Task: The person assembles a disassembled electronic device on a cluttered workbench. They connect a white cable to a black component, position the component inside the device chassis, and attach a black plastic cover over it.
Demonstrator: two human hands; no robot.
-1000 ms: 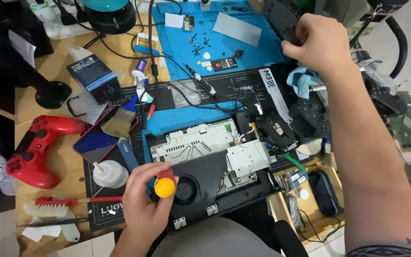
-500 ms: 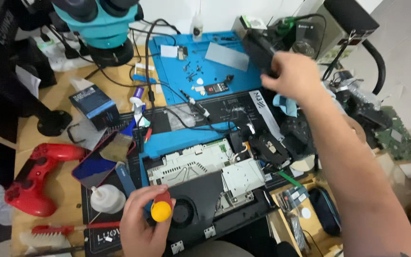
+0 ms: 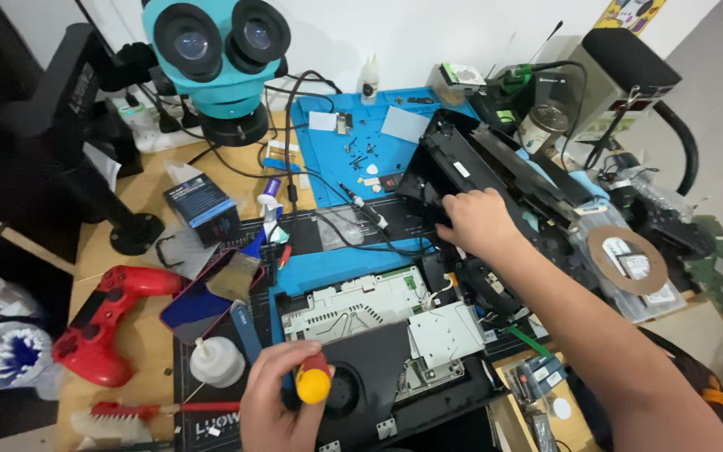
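My left hand (image 3: 276,400) grips a screwdriver with a yellow-orange knob (image 3: 313,384), held over the front left of an opened game console (image 3: 395,356) with its metal shield and fan showing. My right hand (image 3: 477,219) reaches across to the back right. Its fingers rest on the lower edge of a black plastic cover (image 3: 479,159) that stands tilted up behind the console; whether they grip it is not clear.
A teal stereo microscope (image 3: 215,59) hangs over the back left. A red game controller (image 3: 106,322), a phone (image 3: 202,297), a small white bottle (image 3: 215,362) and a red brush (image 3: 127,414) lie left. A blue mat (image 3: 370,138) with small parts sits behind. Tools and boards crowd the right.
The view has tilted up, showing the microscope. My right hand has come down from the far back to the tilted black cover's edge. My left hand stays on the screwdriver.
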